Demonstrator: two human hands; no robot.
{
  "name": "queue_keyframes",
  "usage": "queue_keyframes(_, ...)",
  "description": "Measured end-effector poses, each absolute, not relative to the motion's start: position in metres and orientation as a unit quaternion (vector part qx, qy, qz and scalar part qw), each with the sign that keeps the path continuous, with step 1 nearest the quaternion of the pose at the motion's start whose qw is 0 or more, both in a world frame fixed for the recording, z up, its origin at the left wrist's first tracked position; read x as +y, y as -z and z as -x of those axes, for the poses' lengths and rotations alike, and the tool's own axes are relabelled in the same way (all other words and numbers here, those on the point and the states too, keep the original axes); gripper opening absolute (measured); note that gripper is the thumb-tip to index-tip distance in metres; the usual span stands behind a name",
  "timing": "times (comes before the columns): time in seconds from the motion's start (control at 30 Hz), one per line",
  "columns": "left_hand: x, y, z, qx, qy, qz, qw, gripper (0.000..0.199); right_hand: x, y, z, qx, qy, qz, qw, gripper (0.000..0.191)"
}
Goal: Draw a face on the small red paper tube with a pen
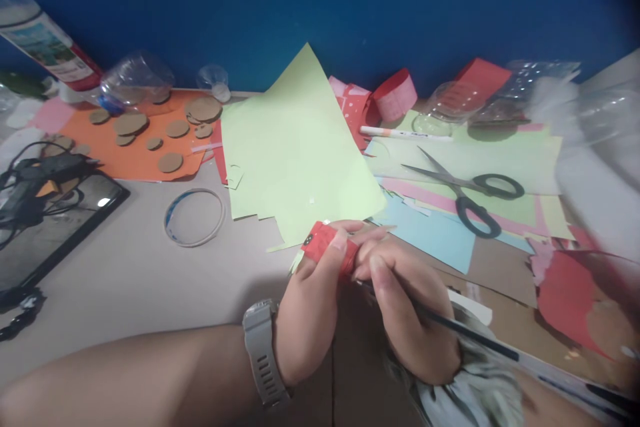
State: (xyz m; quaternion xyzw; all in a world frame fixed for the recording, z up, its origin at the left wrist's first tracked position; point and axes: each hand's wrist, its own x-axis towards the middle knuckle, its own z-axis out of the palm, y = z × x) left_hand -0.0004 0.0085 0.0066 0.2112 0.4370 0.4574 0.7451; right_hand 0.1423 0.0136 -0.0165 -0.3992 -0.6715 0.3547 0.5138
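My left hand [316,300], with a grey watch [262,347] at the wrist, is closed on a small red folded paper piece [320,240]. A black dot with a pale mark shows near that piece's left end, and pale green strips stick out below it. My right hand [407,300] is closed around a thin dark pen-like stick [470,333]; its tip lies close to the red paper, and I cannot tell whether they touch. Just beyond both hands lies a large pale green paper sheet [300,147] with cut edges.
Scissors [465,190] lie partly spread on coloured papers at right, near a white marker [405,134]. A tape ring [194,217], cardboard discs [130,123] on orange paper, a phone [75,227] and a bottle [55,47] are at left. A blue panel [320,0] stands behind.
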Motion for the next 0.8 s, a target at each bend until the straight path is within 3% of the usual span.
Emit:
queue_keyframes(0.63, 0.0067, -0.0073, 0.0009, 0.437, -0.456, -0.234, 0.739, 0.041, 0.0121, 0.0079, -0.1443, -0.708, -0.357, 0.406, 0.455, 0.033)
queue_keyframes(0.8, 0.0079, -0.0046, 0.0004, 0.431, -0.465, -0.209, 0.745, 0.034, 0.0102, 0.0118, -0.1433, -0.682, -0.334, 0.427, 0.491, 0.035)
